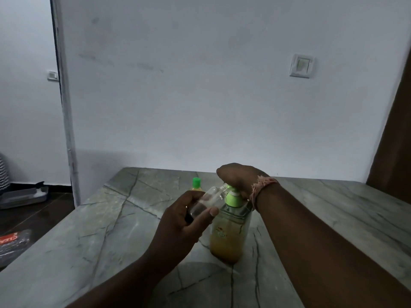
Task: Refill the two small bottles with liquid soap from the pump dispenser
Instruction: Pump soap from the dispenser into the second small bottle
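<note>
Pump dispenser (229,232) stands upright on the grey veined worktop (106,236), a little right of the centre of the view. It is a clear bottle with a green pump collar, and yellow-orange liquid soap fills its lower part. The right hand (241,177) comes from about 4 o'clock and lies on top of the pump head, with the fingers bent down over it; a pink thread bracelet (263,185) is around this wrist. Whether the pump head is pressed down cannot be told.

The left hand (185,221) comes from about 7 o'clock and holds a small clear bottle (211,200), with the thumb on the near side and the fingers curled round the far side. This bottle is tilted, its bottom in the hand and its open mouth pointing to about 2 o'clock, just at the green spout under the right hand. It looks nearly empty, though the light is dim and it is hard to be sure.

A second small bottle with a green cap (196,184) stands upright on the worktop behind the left hand, at about 11 o'clock from the dispenser, near it but apart. It holds some yellow liquid.

On the white wall behind, a light switch (302,65) sits at about 1 o'clock.
</note>
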The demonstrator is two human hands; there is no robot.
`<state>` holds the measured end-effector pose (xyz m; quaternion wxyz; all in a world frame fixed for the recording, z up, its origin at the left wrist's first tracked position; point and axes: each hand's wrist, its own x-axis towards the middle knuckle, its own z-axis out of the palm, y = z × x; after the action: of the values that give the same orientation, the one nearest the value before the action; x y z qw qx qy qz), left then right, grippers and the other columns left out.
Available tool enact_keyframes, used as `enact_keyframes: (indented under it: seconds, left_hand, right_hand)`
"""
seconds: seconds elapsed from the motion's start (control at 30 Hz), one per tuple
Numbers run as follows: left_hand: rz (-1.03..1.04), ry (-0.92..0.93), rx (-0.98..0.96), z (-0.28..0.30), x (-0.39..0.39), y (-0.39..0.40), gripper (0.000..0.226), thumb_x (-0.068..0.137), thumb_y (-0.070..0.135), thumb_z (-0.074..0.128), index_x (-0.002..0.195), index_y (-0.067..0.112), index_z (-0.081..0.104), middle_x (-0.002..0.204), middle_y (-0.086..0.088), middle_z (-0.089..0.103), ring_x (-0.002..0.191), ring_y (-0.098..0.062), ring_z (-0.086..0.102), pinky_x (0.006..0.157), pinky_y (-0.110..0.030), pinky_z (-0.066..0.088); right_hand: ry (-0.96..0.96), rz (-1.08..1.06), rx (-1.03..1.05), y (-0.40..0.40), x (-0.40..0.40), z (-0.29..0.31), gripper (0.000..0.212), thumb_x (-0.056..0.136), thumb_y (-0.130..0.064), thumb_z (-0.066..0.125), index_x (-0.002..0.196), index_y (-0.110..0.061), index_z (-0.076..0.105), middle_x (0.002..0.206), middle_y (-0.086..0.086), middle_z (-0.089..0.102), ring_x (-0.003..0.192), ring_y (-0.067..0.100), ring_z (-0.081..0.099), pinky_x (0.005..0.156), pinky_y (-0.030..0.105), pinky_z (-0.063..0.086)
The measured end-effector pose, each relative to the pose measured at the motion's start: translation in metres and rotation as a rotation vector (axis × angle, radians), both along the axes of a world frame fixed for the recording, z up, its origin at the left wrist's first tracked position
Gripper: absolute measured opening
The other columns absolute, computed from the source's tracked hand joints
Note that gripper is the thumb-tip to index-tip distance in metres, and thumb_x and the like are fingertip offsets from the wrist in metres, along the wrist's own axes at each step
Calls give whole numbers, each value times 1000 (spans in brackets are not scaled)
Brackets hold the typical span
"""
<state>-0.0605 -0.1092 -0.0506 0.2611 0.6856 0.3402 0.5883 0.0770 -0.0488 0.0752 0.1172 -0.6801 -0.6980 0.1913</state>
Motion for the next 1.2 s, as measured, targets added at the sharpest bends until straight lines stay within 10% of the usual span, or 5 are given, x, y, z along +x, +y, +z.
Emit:
enact_keyframes:
  seconds: [0.17, 0.4, 0.87, 1.0, 1.2]
  left_hand:
    - [-81, 29, -24, 2, 0, -4, 35, 84, 61, 60, 116, 45, 62, 84, 5, 68, 63, -3, 58, 55, -22, 47]
    - [-198, -23, -70, 1, -1, -9, 40, 87, 50, 59, 125, 38, 62, 80, 13, 62, 66, -4, 52, 58, -24, 43]
    - [-168, 3, -48, -3, -1, -6, 37, 92, 48, 54, 127, 40, 62, 76, 0, 62, 60, -8, 52, 53, -26, 43]
    - [-172, -2, -37, -6, 1, -5, 37, 91, 49, 55, 127, 41, 62, 75, 2, 64, 61, -6, 54, 55, -27, 44]
    - [-118, 49, -1, -3, -1, -8, 32, 94, 47, 53, 125, 47, 61, 76, 6, 65, 63, -2, 57, 56, -22, 45]
  right_hand:
    - [-23, 14, 63, -5, 2, 2, 24, 103, -10, 31, 104, -4, 54, 113, 14, 52, 99, 26, 47, 82, 26, 34]
    - [141, 86, 40, -5, 11, 3, 40, 103, -30, 41, 128, -3, 58, 133, 14, 59, 106, 25, 56, 105, 40, 44]
    - [145, -66, -156, -5, 7, 8, 54, 89, -60, 53, 110, -12, 62, 116, 16, 67, 97, 35, 68, 82, 43, 55]
    - [146, 8, -20, -4, 5, 3, 41, 106, -26, 35, 132, -1, 53, 138, 17, 53, 124, 32, 51, 101, 34, 40]
    - [216, -92, -97, -3, 10, -3, 47, 92, -48, 50, 115, -8, 56, 114, 19, 60, 97, 35, 59, 89, 50, 51]
